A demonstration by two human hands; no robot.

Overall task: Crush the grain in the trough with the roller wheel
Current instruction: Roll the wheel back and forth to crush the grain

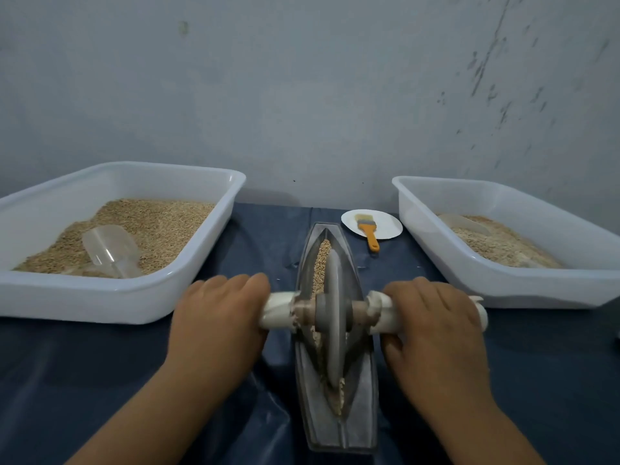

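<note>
Far left of the worktop (100,380), near its back edge: big white tub (127,297) half full of whole grain (157,223), clear plastic scoop (110,251) lying on the pile with its handle toward me. The worktop is covered in dark blue sheet.

My left hand (218,323) comes next, palm down, fingers curled over the white left end of the axle handle (276,310), gripping it. Thumb hidden under, I can't tell how tightly.

Centre of the worktop: the boat-shaped metal trough (364,397), long axis running from the front edge toward the back. The roller wheel (335,297) stands upright on edge in the groove, about mid-length. Grain in the trough (322,260) shows whole and tan beyond the wheel; on the near side a paler, broken-looking clump sits in the groove. Some crumbs stick on the axle beside the hub.

My right hand (436,333) is wrapped over the white right end of the same handle, thumb under, fingers curled on top, a firm hold.

Behind and right of the trough, near the back edge: a small white plate (385,223) with an orange-handled brush (367,229) lying on it, the handle hanging off the plate's near rim.

Far right: a second white tub (469,273) holding paler crushed grain (503,243), another clear scoop (464,223) lying in it.
</note>
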